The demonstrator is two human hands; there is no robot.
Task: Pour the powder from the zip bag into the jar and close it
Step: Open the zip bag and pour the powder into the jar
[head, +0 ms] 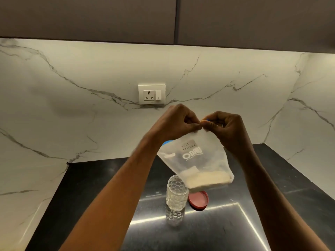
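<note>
A clear zip bag (pixel 196 160), hand-labelled "milk powder", hangs in the air above the counter with pale powder settled in its bottom corner. My left hand (pixel 178 122) and my right hand (pixel 223 127) both pinch its top edge at the blue zip, fingertips nearly touching. Below the bag stands a clear, bubble-patterned jar (pixel 176 193), open at the top and upright. Its red lid (pixel 198 199) lies flat on the counter just right of the jar, partly hidden behind the bag.
The black glossy counter (pixel 101 196) fills a corner between white marble walls. A white socket with a switch (pixel 152 94) sits on the back wall above my hands. Dark cabinets (pixel 163 17) hang overhead.
</note>
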